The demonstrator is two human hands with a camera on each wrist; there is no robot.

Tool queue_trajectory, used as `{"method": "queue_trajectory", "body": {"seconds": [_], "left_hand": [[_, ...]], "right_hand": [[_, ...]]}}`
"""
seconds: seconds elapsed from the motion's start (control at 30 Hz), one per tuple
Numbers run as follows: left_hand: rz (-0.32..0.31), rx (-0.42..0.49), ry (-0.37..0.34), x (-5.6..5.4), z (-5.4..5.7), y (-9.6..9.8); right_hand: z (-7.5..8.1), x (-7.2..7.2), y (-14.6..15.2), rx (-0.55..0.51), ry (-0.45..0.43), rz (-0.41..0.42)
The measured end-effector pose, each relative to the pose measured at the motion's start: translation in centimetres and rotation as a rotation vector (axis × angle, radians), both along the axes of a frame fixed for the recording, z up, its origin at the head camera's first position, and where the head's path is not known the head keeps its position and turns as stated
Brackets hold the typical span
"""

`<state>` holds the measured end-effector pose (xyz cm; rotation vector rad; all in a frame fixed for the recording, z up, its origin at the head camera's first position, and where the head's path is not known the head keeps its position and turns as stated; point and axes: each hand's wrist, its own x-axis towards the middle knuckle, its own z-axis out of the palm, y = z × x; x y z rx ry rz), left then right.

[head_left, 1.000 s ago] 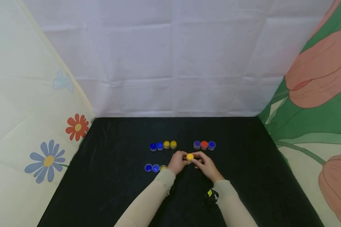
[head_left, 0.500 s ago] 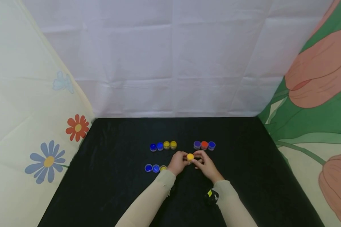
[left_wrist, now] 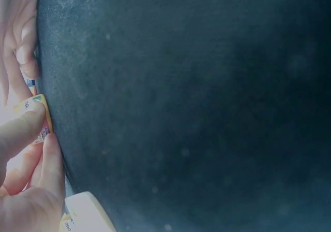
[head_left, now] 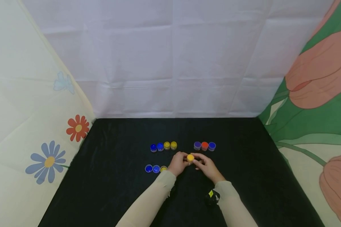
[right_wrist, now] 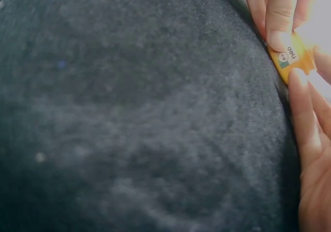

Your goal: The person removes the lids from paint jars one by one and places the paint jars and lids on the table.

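Note:
In the head view a small round jar (head_left: 190,158) with a yellow top is held between both hands over the black cloth. My left hand (head_left: 178,163) pinches it from the left, with the thumb and a finger on its side in the left wrist view. My right hand (head_left: 206,165) grips the jar from the right with thumb and fingers. In the right wrist view the yellow jar (right_wrist: 290,59) shows a printed "deli" label, and fingers of both hands meet on it. Part of its body is hidden by the fingers.
At the back left, a row of blue jars (head_left: 157,147) and yellow jars (head_left: 170,145) stands. Purple (head_left: 197,145), red (head_left: 204,146) and blue jars (head_left: 212,146) line up at the back right. By my left sleeve are two blue jars (head_left: 152,169) and a partly hidden yellow jar (head_left: 163,168).

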<state>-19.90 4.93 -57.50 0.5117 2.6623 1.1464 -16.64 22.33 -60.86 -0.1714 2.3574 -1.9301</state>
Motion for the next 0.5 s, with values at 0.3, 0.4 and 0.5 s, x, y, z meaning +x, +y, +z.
{"method": "queue_trajectory", "body": {"seconds": [0.3,0.4,0.5], "left_hand": [[-0.014,0.02,0.012,0.07,-0.02,-0.02],[-0.014,0.027,0.01,0.11,0.01,0.02],[-0.011,0.025,0.009,0.12,0.01,0.03]], "right_hand": [[-0.09,0.02,-0.23,0.018,0.015,-0.034],[-0.1,0.02,-0.35,0.019,0.016,-0.052],[-0.13,-0.03,-0.33,0.025,0.013,-0.057]]}}
